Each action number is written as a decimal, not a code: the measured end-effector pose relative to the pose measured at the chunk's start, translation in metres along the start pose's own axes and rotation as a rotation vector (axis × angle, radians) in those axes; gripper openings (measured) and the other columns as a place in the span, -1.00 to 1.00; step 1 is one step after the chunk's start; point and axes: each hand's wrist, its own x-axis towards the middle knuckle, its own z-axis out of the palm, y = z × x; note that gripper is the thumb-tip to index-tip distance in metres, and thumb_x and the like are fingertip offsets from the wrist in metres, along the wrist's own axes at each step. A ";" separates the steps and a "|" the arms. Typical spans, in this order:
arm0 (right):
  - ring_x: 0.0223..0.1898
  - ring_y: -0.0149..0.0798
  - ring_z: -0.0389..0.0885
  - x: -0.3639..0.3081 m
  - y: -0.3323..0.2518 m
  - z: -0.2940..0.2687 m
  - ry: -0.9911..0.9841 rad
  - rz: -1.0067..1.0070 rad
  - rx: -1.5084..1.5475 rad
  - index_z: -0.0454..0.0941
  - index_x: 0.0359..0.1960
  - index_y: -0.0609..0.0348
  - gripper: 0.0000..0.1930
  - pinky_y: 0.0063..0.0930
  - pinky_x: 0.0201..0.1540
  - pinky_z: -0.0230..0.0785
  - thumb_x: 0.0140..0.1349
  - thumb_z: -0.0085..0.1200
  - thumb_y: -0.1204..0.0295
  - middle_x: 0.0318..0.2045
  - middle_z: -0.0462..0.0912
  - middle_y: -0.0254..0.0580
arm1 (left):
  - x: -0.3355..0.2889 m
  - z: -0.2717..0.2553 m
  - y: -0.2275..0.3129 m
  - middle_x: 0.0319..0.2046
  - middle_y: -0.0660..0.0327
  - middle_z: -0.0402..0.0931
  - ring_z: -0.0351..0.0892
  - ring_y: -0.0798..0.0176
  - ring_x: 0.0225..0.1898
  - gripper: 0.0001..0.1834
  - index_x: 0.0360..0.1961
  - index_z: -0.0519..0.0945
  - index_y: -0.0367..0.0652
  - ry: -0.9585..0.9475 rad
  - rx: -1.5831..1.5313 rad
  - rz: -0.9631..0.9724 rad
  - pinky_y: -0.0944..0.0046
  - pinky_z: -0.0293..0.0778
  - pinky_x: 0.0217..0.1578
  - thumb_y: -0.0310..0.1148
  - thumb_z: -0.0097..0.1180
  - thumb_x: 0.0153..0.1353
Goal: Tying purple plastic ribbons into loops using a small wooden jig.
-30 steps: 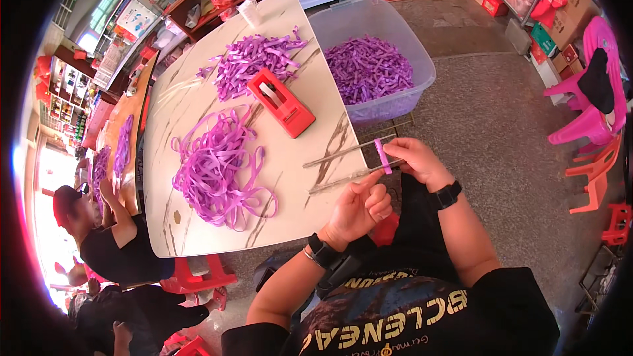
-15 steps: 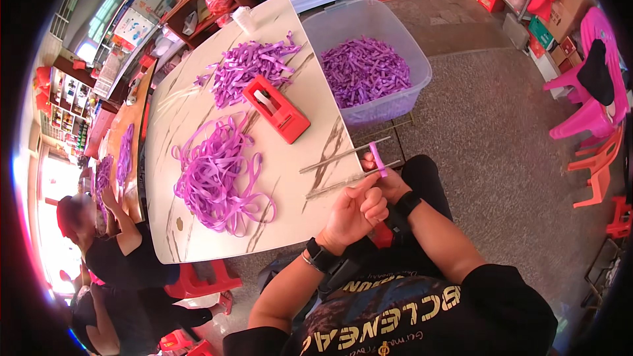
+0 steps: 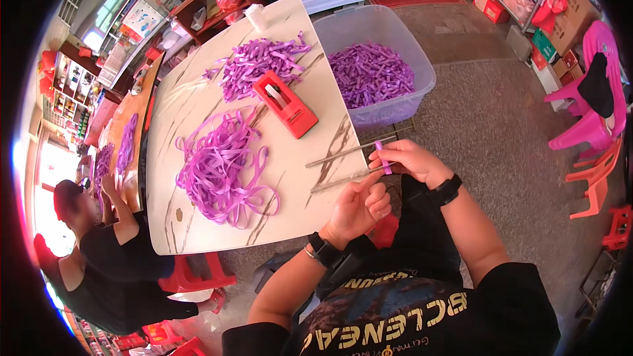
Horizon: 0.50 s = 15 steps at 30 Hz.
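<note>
Purple strip [image 3: 379, 156] pinched by right hand [image 3: 409, 161] beside red dispenser [image 3: 285, 103].

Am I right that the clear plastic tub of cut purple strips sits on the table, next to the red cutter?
Not quite. The head view shows the clear plastic tub of cut purple strips standing on the floor beside the white marbled table; the red cutter lies on the table.
</note>
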 end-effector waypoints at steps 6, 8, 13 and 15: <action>-0.17 -0.30 0.50 0.003 0.008 -0.001 -0.022 0.069 0.412 0.43 -0.09 0.24 -0.67 -0.44 -0.12 0.32 0.20 -0.09 0.28 -0.28 0.57 -0.19 | 0.001 -0.001 0.000 -0.65 0.34 0.03 0.09 0.37 -0.56 -0.58 0.05 0.27 -0.16 -0.013 -0.022 0.011 0.42 0.12 -0.44 -0.25 -0.35 0.18; -0.21 -0.30 0.50 0.006 0.007 -0.001 -0.018 0.092 0.395 0.43 -0.12 0.22 -0.69 -0.42 -0.13 0.32 0.21 -0.09 0.28 -0.36 0.56 -0.27 | 0.001 -0.001 0.001 -0.64 0.34 0.03 0.09 0.37 -0.56 -0.58 0.04 0.27 -0.17 -0.003 -0.032 0.029 0.42 0.13 -0.44 -0.25 -0.35 0.19; -0.25 -0.34 0.48 0.006 0.009 -0.007 -0.054 0.120 0.481 0.42 -0.21 0.16 -0.77 -0.38 -0.12 0.29 0.23 -0.13 0.29 -0.48 0.50 -0.40 | -0.001 -0.002 0.001 -0.62 0.34 0.11 0.16 0.37 -0.53 -0.62 -0.04 0.30 -0.17 -0.006 -0.042 0.026 0.41 0.17 -0.41 -0.22 -0.36 0.20; -0.23 -0.35 0.47 0.003 0.010 -0.012 -0.108 0.095 0.524 0.42 -0.25 0.12 -0.81 -0.44 -0.16 0.28 0.23 -0.11 0.30 -0.48 0.49 -0.41 | 0.000 -0.001 -0.001 -0.62 0.34 0.10 0.15 0.37 -0.53 -0.57 0.03 0.26 -0.22 -0.005 -0.022 0.050 0.41 0.17 -0.41 -0.22 -0.34 0.19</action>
